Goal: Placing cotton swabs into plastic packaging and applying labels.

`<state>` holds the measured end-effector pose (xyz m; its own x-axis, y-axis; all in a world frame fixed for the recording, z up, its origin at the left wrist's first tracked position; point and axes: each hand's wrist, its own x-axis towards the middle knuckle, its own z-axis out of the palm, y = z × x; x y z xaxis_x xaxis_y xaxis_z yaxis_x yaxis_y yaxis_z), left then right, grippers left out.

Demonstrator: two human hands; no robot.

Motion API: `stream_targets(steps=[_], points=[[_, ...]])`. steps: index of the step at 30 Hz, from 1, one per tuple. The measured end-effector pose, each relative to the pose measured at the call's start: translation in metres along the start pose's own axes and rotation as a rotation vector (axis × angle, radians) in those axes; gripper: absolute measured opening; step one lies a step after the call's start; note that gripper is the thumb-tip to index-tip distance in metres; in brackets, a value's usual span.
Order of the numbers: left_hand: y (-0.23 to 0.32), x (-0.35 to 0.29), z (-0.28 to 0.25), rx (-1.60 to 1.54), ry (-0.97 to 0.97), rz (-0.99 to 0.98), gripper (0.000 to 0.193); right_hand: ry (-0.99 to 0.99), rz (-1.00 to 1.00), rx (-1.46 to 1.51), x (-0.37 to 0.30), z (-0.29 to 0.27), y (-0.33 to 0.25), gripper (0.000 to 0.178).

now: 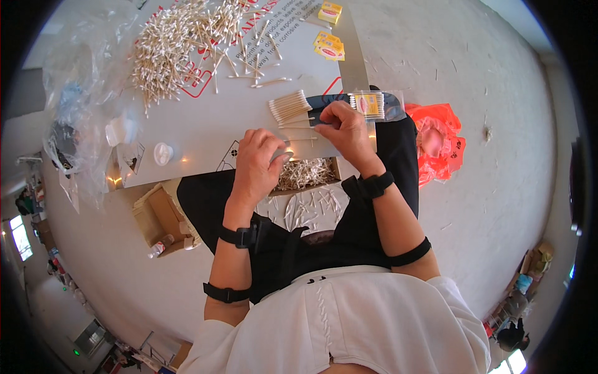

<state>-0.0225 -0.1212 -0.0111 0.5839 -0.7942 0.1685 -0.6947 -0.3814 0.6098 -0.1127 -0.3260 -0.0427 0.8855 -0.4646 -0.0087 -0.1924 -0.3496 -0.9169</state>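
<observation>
Our right grip (pixel 350 134) is narrow, thumb and forefinger drawn together at the right ends of a few loose swabs (pixel 295 127); we cannot tell whether one is pinched between them. The row of cotton swabs (pixel 289 107) lies flat on the bench (pixel 193 128), side by side, just left of those fingertips and a little farther from us, well within the space ahead of both hands. Our left grip (pixel 256 163) is curled at the near edge, below and to the left of the row and apart from it; what, if anything, its fingertips hold we cannot tell.

Just past our right knuckles sits a clear packet (pixel 369 105) with swabs and a yellow card inside. Below the bench edge, between our forearms, a box (pixel 337 169) holds many more swabs. A big heap of swabs (pixel 180 50) spreads at the far left, yellow cards (pixel 329 47) lie at the far right, and a small white cap (pixel 163 154) rests well left of our left hand.
</observation>
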Motion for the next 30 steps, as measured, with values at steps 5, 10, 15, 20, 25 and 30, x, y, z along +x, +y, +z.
stream_targets(steps=[5,10,15,20,25,30], points=[[-0.013,0.019,0.012,0.147,0.105,-0.052,0.048,-0.028,-0.113,-0.325,-0.018,0.004,-0.007,0.023],[0.008,0.036,0.042,0.350,-0.058,-0.067,0.072,0.008,-0.141,-0.439,-0.016,0.015,-0.002,0.020],[0.003,0.023,0.050,0.400,-0.159,-0.038,0.075,0.011,-0.139,-0.443,-0.016,0.014,-0.003,0.019],[-0.011,0.032,0.043,0.315,-0.043,-0.023,0.077,0.027,-0.144,-0.415,-0.014,0.014,-0.007,0.021],[-0.022,0.039,0.044,0.335,-0.108,-0.013,0.075,0.061,-0.147,-0.459,-0.014,0.020,-0.008,0.024],[-0.021,0.033,0.040,0.353,-0.201,0.089,0.073,0.067,-0.131,-0.487,-0.012,0.020,-0.007,0.021]])
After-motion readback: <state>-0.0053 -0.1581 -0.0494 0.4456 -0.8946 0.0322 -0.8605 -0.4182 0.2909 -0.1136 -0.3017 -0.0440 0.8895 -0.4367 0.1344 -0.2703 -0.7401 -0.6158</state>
